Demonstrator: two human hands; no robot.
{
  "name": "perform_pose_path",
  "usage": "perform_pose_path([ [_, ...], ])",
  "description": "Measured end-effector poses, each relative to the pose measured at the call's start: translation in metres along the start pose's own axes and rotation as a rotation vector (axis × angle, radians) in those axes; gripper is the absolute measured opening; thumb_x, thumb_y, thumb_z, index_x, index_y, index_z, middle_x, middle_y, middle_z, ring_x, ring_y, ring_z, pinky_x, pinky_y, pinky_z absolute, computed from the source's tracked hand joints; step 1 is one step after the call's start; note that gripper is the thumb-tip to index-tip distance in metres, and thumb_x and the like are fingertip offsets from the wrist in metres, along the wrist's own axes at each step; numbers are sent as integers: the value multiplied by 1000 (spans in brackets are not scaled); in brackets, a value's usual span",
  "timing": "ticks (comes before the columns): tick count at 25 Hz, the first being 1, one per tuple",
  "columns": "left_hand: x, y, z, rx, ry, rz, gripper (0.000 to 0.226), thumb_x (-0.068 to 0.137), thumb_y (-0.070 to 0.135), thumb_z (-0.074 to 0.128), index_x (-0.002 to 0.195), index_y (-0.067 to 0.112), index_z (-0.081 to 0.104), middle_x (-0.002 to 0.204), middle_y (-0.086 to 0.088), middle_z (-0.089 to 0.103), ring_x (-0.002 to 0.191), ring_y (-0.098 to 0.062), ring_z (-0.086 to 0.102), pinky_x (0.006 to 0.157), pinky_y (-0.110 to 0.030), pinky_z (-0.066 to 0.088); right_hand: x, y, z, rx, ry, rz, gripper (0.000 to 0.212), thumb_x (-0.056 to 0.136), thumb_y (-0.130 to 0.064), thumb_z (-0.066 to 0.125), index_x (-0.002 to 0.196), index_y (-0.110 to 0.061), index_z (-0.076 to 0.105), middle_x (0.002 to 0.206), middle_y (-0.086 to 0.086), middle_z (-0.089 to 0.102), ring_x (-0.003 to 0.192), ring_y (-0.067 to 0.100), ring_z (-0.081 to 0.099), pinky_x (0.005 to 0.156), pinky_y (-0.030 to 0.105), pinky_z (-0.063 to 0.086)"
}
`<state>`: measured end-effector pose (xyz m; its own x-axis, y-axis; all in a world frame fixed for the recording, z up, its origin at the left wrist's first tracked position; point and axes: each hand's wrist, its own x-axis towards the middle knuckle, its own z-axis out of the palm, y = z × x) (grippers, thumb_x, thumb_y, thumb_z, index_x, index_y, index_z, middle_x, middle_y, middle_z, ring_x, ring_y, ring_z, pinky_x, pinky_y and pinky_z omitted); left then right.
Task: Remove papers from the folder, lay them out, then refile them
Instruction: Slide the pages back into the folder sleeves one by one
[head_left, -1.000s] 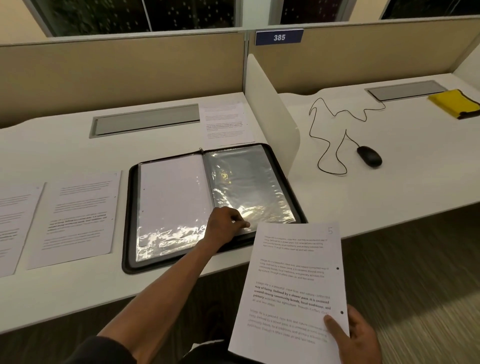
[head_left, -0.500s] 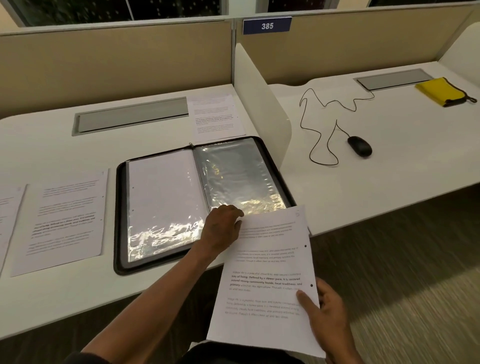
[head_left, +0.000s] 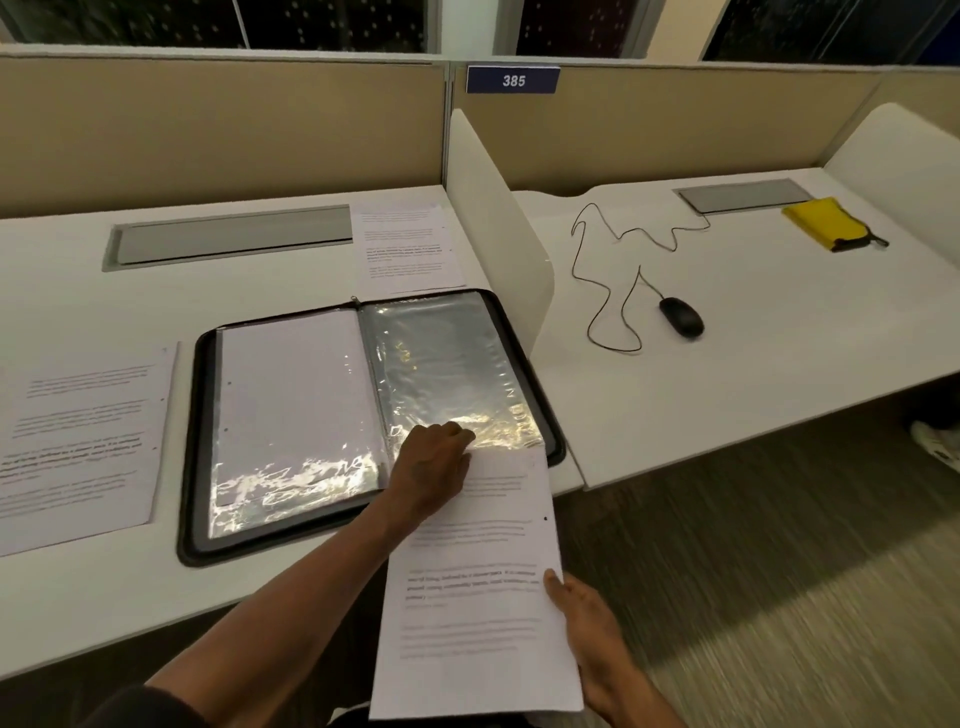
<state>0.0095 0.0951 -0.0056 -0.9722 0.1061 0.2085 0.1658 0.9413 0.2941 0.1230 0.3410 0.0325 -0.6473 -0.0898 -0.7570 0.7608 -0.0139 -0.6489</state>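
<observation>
Since a moment ago the printed sheet (head_left: 478, 587) has slid up until its top edge reaches the open folder's (head_left: 291, 540) right-hand plastic sleeve (head_left: 447, 364); the left hand (head_left: 436, 462) pinches that sleeve's near edge; the right hand (head_left: 587, 623) grips the sheet's right edge; more papers (head_left: 78, 441) lie left of the folder and one (head_left: 408, 247) beyond it.

So the white tabletop (head_left: 291, 587) has a black zip folder (head_left: 550, 415) lying open flat on it. Left of the folder there's a printed sheet (head_left: 88, 441), and another sheet (head_left: 408, 244) sits just behind the folder, next to a grey metal flap (head_left: 231, 239) set into the surface. Right of the folder, past a white divider (head_left: 493, 228), there's a black mouse (head_left: 681, 317) with its loopy cord (head_left: 605, 291), and further right a yellow pouch (head_left: 826, 223).
</observation>
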Motion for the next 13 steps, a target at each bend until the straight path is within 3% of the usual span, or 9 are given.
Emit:
perform_pose_path([
  [4, 19, 15, 5, 23, -25, 20, 14, 84, 17, 59, 90, 15, 71, 82, -2, 69, 69, -27, 63, 68, -37, 47, 4, 2, -8, -30, -3, 15, 26, 102, -21, 55, 123, -10, 66, 108, 15, 75, 97, 35, 74, 91, 54, 57],
  [8, 29, 31, 6, 71, -55, 71, 18, 87, 16, 57, 72, 17, 68, 70, 1, 64, 59, -23, 56, 65, -34, 43, 11, -13, -1, -132, 32, -73, 26, 103, -18, 55, 126, -25, 61, 110, 7, 75, 91, 26, 75, 76, 41, 62],
  [13, 33, 35, 3, 101, -37, 94, 25, 84, 12, 59, 60, 16, 58, 58, 1, 55, 51, -22, 46, 60, -32, 35, 9, -29, 0, -77, -15, -139, 22, 101, -17, 57, 120, -29, 61, 103, 7, 76, 90, 30, 75, 72, 41, 61],
])
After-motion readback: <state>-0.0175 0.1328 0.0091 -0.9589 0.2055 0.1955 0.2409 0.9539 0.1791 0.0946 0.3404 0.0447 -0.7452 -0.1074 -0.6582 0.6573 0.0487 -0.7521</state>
